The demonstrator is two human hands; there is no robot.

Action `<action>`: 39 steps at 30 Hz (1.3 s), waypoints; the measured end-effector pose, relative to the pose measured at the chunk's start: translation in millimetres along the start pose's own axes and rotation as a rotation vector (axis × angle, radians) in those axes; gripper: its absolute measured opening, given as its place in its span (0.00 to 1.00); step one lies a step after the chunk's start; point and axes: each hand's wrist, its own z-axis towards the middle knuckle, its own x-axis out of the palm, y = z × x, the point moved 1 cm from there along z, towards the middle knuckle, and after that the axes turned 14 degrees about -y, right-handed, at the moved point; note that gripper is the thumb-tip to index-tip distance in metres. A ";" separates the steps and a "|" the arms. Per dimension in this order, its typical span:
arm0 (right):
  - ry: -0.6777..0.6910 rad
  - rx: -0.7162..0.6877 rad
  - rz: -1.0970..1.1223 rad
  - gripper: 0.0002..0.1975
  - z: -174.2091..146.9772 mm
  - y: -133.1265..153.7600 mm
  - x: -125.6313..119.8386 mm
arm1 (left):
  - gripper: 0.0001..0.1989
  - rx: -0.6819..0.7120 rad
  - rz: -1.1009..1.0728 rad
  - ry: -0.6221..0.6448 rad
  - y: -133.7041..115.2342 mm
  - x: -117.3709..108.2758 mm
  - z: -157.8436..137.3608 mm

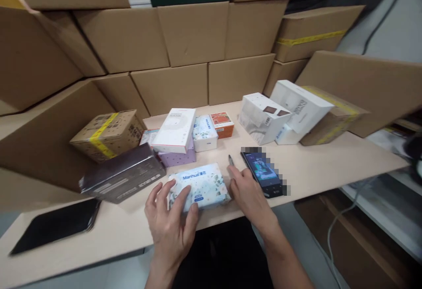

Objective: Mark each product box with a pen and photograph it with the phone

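A soft white-and-blue tissue pack point(206, 188) printed "Manhua" lies flat near the table's front edge. My left hand point(173, 214) rests on its left and front side, fingers spread over the top and edge. Just right of the pack is my right hand point(249, 192), with its fingers curled. A slim dark pen point(231, 160) sticks out past the index fingertip; the rest of it is hidden by the fingers. Beside that hand a smartphone point(262, 168) with a lit screen lies on the table, partly blurred out by pixel blocks.
Behind the pack sit a white power bank box point(176, 128), a second tissue pack point(205, 133) and an orange box point(222, 124). A dark box point(123, 174) and black tablet point(56, 225) lie left. White boxes point(263, 117) stand right. Stacked cartons point(171, 84) wall the back.
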 end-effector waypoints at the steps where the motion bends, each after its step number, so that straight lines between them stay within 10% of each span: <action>1: 0.000 0.018 0.096 0.21 -0.6 0.5 -3.0 | 0.15 0.026 -0.004 0.004 -0.1 0.4 2.3; 14: 0.029 0.243 1.149 0.15 -18.1 1.4 -34.9 | 0.18 0.045 -0.038 0.164 3.3 9.2 7.8; 25: -0.135 0.374 1.069 0.11 -15.4 20.7 -2.9 | 0.30 -0.717 -0.110 0.274 29.1 -6.9 2.7; 30: -0.221 0.303 1.204 0.07 -12.4 26.0 -2.3 | 0.41 -0.618 -0.280 0.040 19.5 0.0 -6.7; 39: -0.228 0.259 1.179 0.04 -22.8 18.7 -5.7 | 0.22 -0.248 -0.110 0.108 19.2 -8.2 -0.3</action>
